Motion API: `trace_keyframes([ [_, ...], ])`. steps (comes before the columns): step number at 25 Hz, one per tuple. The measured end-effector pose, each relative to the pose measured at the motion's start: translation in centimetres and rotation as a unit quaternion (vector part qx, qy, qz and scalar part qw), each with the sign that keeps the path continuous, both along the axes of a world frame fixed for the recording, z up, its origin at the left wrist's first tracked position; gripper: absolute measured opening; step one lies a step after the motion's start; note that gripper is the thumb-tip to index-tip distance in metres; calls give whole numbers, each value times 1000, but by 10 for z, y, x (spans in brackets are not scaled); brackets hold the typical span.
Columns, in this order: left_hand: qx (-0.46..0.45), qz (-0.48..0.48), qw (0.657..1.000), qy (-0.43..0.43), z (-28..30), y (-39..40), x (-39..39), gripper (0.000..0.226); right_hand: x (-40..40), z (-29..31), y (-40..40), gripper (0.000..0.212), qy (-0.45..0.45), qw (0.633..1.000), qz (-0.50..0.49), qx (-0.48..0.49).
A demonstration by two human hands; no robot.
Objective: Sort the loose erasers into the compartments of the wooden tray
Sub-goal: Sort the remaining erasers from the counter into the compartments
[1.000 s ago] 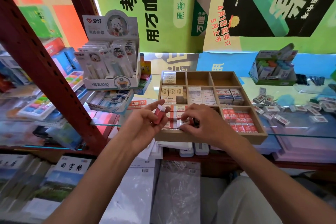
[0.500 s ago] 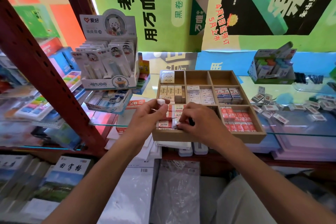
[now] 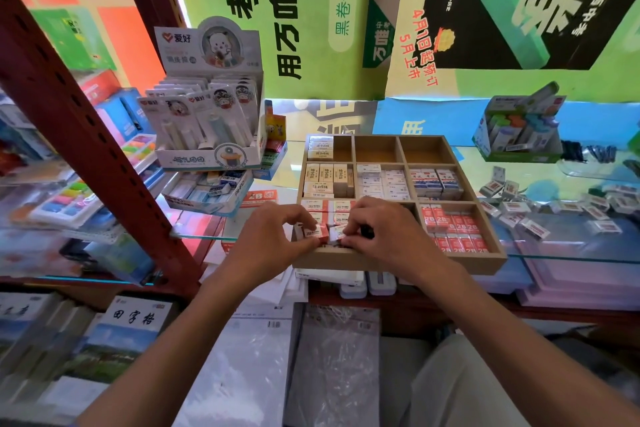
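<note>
Over near-left compartment of wooden tray point(image 3: 398, 262): left hand point(image 3: 273, 243) pinches red 2B eraser point(image 3: 316, 231), fingers curled, lowering it flat to fit row; right hand point(image 3: 384, 236) fingers curled on neighbouring erasers, probably aligning them; loose erasers point(image 3: 530, 215) wait on glass shelf at right

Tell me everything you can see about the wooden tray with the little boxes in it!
The wooden tray is light brown and split into nine square compartments. It sits flat on a glass shelf. Most compartments hold erasers; the two at the back, middle and right, are empty. The left hand and right hand reach into its front row, each pinching an eraser.
</note>
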State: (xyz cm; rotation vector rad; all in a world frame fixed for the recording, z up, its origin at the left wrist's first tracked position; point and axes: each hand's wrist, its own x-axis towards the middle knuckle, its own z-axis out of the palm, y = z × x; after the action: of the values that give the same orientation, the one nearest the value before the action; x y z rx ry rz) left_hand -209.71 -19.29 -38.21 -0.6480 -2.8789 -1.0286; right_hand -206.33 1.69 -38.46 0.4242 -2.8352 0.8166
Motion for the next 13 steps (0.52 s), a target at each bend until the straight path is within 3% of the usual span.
trace_keyframes([
  [7,-46,-92,994,39,10,1,-7,12,3,-3,2,9,8,1000,1,2],
  [13,-97,-67,991,62,8,1,-9,15,1,-3,-5,11,19,1000,-6,25],
])
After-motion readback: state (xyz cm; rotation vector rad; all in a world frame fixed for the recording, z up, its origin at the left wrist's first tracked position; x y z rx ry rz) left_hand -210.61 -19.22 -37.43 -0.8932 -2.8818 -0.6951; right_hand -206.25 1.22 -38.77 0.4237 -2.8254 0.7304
